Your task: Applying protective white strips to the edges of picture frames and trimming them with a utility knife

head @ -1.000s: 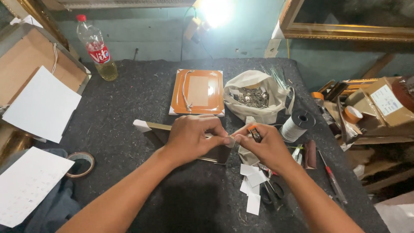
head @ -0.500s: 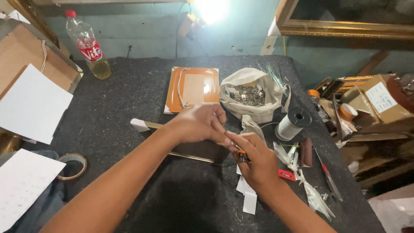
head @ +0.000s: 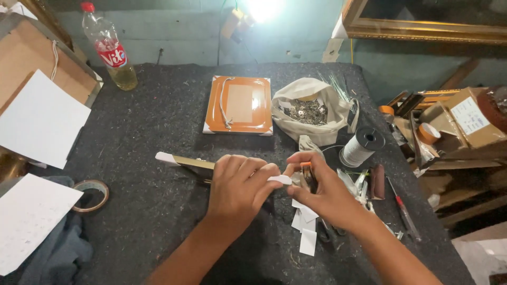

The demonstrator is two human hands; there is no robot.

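The hands (head: 274, 184) hide most of the gold-edged frame (head: 182, 161), perhaps a small tool too.

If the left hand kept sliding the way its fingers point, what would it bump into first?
Most likely the right hand: the left hand points rightward, its fingertips at a small white paper piece held between both hands. Depth is hard to judge.
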